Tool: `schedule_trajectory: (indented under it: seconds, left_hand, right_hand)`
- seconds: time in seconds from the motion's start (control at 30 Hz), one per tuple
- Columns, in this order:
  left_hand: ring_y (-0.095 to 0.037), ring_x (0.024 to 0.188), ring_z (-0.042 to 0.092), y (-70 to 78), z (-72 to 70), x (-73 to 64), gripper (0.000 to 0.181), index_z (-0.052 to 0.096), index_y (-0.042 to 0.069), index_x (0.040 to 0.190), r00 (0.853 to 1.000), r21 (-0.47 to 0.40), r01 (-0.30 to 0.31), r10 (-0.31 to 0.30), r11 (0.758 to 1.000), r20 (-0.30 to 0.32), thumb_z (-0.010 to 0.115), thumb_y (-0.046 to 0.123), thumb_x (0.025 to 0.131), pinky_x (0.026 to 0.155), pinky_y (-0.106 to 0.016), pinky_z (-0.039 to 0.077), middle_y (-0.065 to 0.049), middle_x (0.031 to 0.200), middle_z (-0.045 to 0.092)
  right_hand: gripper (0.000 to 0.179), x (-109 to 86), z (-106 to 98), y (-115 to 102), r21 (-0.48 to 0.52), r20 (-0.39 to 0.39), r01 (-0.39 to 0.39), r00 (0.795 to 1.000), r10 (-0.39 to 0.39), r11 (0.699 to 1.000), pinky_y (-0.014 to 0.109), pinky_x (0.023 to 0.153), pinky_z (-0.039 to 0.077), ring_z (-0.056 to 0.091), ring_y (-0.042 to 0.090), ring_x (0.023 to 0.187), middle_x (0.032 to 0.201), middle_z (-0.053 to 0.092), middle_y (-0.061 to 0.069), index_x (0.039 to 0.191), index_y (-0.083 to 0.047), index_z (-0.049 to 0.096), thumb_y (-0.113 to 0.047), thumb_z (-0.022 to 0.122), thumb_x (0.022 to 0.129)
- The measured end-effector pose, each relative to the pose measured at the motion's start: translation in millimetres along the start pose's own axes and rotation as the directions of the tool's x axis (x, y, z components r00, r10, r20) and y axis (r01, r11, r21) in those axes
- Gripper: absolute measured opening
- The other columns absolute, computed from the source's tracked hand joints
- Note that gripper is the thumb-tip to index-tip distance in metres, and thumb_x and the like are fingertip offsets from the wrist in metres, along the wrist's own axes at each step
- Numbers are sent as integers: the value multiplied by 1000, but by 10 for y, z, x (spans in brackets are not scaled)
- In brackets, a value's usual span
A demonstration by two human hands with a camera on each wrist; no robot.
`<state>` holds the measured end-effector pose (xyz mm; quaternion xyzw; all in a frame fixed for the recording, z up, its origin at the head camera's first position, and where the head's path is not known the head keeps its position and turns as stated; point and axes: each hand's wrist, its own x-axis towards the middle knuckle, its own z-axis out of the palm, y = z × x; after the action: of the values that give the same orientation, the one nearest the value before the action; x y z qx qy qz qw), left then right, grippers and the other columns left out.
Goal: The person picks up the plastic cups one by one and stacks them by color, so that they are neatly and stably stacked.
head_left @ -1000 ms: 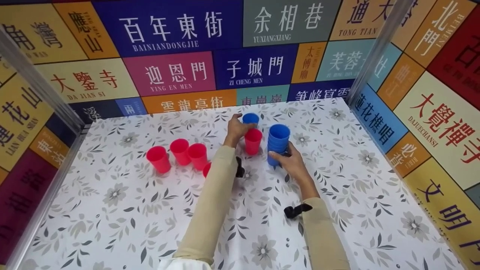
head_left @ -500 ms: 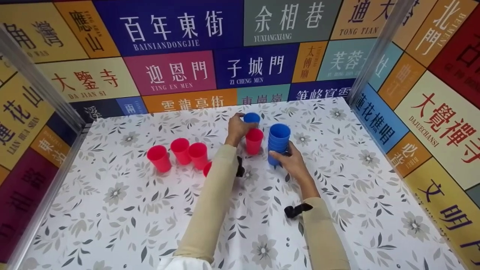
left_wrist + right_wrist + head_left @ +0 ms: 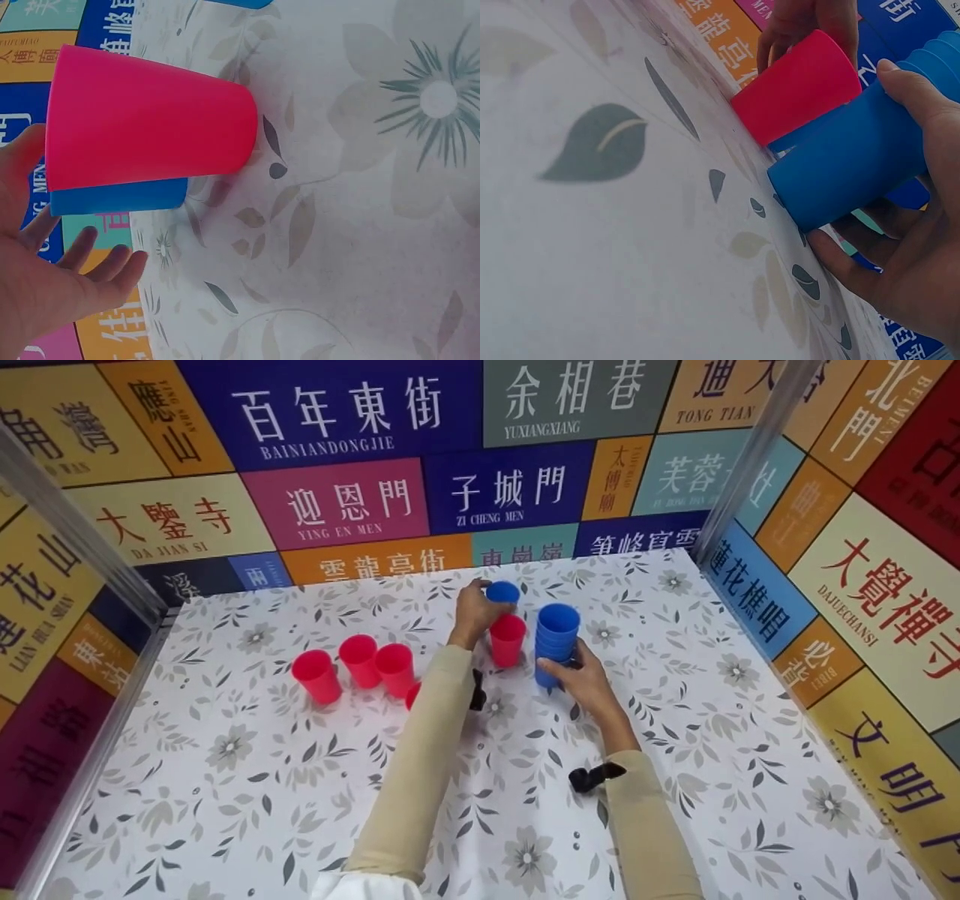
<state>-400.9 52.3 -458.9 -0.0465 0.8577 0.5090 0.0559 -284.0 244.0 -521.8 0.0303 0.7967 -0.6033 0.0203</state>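
Observation:
In the head view my left hand holds a single blue cup near its rim, thumb in front and index finger beside it. A red cup stands upright just in front of that blue cup; in the left wrist view the red cup covers most of the blue one. To the right, my right hand grips a stack of nested blue cups low down. The right wrist view shows the thumb on one side of the stack and fingers under the other.
Left of my left forearm stand several red cups, one partly hidden by the sleeve. A floral cloth covers the table. Printed panels rise along its back and sides.
Both hands and the cups keep nearly the same places. Only a slight shift of the head view shows.

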Motion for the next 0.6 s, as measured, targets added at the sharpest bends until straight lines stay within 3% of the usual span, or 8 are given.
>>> schedule_trajectory:
  seconds: [0.23, 0.37, 0.6]
  left_hand:
    - [-26, 125, 61, 12, -14, -26, 72, 48, 3, 143, 997, 87, -63, 66, 994, -32, 80, 29, 84, 105, -34, 52, -17, 141, 59]
    - [-26, 126, 61, 39, -46, -39, 73, 47, 3, 143, 995, 74, -95, 98, 993, -32, 79, 32, 84, 105, -36, 52, -17, 141, 58]
    - [-27, 123, 61, 143, -137, -106, 71, 46, 3, 141, 974, 25, -223, 224, 974, -25, 78, 31, 84, 105, -38, 53, -15, 139, 59]
  right_hand:
    - [81, 11, -8, -8, 8, 8, 18, 1000, -18, 1000, 54, 113, 41, 49, 37, 137, 150, 49, 18, 151, -15, 37, -43, 77, 86]
    - [83, 4, -6, -3, -7, 11, 17, 1000, -17, 1000, 54, 114, 39, 48, 36, 138, 151, 49, 17, 152, -16, 36, -45, 76, 86]
    - [83, -11, 10, 3, 4, 13, 15, 1000, -15, 1000, 54, 114, 39, 48, 35, 138, 151, 48, 16, 152, -17, 37, -47, 77, 85]
